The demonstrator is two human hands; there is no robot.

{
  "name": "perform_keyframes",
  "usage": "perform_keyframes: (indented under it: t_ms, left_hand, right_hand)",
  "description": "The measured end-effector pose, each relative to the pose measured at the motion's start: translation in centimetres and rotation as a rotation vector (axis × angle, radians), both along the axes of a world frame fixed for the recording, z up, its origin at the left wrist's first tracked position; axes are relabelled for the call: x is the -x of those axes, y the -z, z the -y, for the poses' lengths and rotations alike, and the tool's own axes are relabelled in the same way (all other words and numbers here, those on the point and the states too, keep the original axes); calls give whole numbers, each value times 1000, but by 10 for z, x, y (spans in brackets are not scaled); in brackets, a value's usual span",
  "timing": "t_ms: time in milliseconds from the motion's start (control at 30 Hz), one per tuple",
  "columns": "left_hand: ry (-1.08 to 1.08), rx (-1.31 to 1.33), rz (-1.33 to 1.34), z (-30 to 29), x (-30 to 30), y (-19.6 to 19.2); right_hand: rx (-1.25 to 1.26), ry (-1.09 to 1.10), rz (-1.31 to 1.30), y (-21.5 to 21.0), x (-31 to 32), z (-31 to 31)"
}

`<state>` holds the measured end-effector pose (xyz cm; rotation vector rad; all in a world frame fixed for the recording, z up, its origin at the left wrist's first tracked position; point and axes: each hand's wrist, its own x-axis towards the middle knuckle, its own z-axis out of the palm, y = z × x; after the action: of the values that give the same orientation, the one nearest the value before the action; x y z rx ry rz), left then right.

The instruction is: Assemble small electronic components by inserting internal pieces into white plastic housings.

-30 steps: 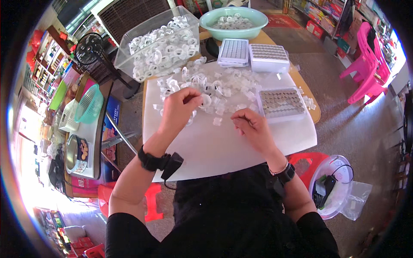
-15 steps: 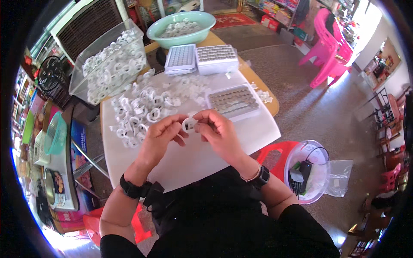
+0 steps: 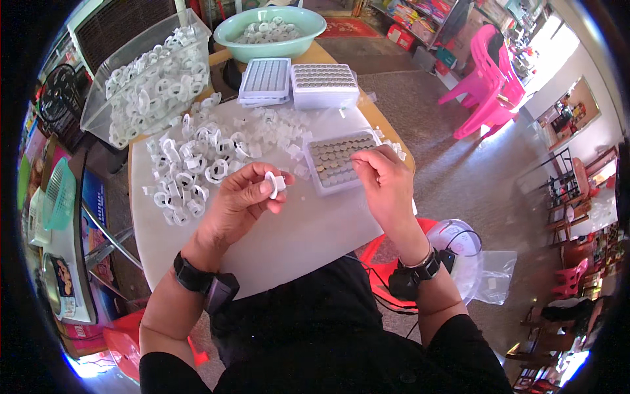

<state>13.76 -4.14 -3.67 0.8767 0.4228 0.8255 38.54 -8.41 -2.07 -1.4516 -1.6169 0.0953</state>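
Between the thumb and fingers of my left hand [image 3: 237,202] is a white round plastic part [image 3: 274,186], held up above the table and seen nearly edge-on. My right hand [image 3: 388,187] reaches over the right side of a shallow white tray [image 3: 316,182] filled with rows of small silver button cells [image 3: 341,152]. Its thumb and index finger are pinched together, and whatever is between them is too small to make out. Left of the tray lies a loose heap of similar white plastic parts [image 3: 187,164], with small translucent pieces [image 3: 279,128] beside it.
A clear bin [image 3: 141,92] of white parts stands at the back left, a pale green basin [image 3: 269,49] of parts behind. Stacked trays [image 3: 325,95] sit at the table's far side. A red stool [image 3: 377,272] and clear tub [image 3: 462,243] are at the right.
My hands have come apart. The right hand left the white part and moved right to the tray of button cells, while the left kept the part and tilted it edge-on.
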Motion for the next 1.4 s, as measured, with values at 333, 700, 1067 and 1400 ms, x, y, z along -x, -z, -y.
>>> perform_keyframes:
  t_ms: [333,700,1067,1400]
  left_hand:
    - [-50,138,39,5,4,-7]
    - [45,189,28,5,6,-6]
    - [106,66,36,6,8,-1]
    - [198,105,89,5,6,-4]
  right_hand:
    - [10,-18,307,9,10,-14]
    - [201,-171,-381,-33,45,17]
    - [6,-289,-12,-29,72,21]
    - [38,-291,-61,-30,79,24]
